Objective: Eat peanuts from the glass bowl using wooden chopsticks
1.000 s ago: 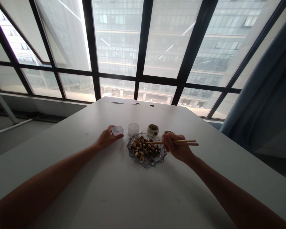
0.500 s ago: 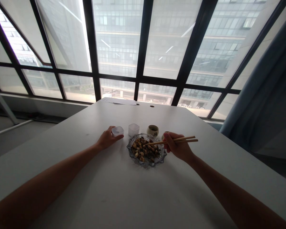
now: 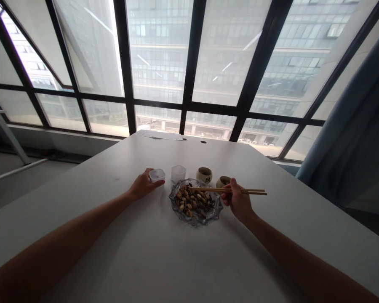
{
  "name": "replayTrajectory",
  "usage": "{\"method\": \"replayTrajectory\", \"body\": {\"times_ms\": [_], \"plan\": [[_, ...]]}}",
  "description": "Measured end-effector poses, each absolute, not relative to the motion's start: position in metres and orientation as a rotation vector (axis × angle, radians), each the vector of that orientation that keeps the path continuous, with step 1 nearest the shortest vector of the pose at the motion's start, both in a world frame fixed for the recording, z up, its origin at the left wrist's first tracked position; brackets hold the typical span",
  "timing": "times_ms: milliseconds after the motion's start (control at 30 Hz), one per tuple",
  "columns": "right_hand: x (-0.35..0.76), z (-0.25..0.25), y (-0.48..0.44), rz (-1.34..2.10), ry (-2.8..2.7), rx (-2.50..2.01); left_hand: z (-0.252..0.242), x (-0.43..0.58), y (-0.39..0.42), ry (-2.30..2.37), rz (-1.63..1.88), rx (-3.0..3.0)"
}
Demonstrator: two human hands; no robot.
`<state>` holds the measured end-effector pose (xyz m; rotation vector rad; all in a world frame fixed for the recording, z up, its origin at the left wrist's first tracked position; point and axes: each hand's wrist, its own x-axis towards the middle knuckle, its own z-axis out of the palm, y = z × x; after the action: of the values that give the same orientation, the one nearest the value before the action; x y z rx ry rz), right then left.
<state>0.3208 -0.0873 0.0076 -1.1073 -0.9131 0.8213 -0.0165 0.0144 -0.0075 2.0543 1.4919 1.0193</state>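
Note:
My left hand is closed around the side of a small translucent plastic cup standing on the table. In my right hand is a pair of wooden chopsticks, held nearly level and pointing left. Their tips reach over the far left part of a scalloped glass bowl. Mixed nuts and seeds lie in that bowl. Whether the tips grip a piece is too small to tell.
A second translucent cup stands behind the bowl. Two small round ceramic cups follow to its right, one with a dark character and another beside my right hand. Papers lie at the white table's far end, before the windows.
My right hand has turned and shifted slightly right and down, uncovering the right ceramic cup. The chopstick tips have moved up and left over the nuts. My left hand stays on its cup.

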Motion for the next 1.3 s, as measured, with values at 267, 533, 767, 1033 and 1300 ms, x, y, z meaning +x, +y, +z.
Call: {"method": "replayTrajectory", "body": {"times_ms": [267,533,767,1033,1300], "plan": [[0.310,0.008,-0.109,0.579,-1.152,-1.124,-0.005,-0.015,0.012,1.500,1.024,2.063],[0.308,0.043,-0.130,0.302,-1.678,-1.061,-0.003,-0.014,0.011,1.512,1.006,2.084],[0.318,0.069,-0.128,0.421,-1.526,-1.093,-0.005,-0.015,0.012,1.535,0.987,2.107],[0.307,0.067,-0.129,0.372,-1.942,-1.104,-0.004,-0.015,0.011,1.552,0.985,2.116],[0.313,0.072,-0.131,0.277,-1.766,-1.160,-0.004,-0.015,0.011,1.536,0.990,2.117]]}}
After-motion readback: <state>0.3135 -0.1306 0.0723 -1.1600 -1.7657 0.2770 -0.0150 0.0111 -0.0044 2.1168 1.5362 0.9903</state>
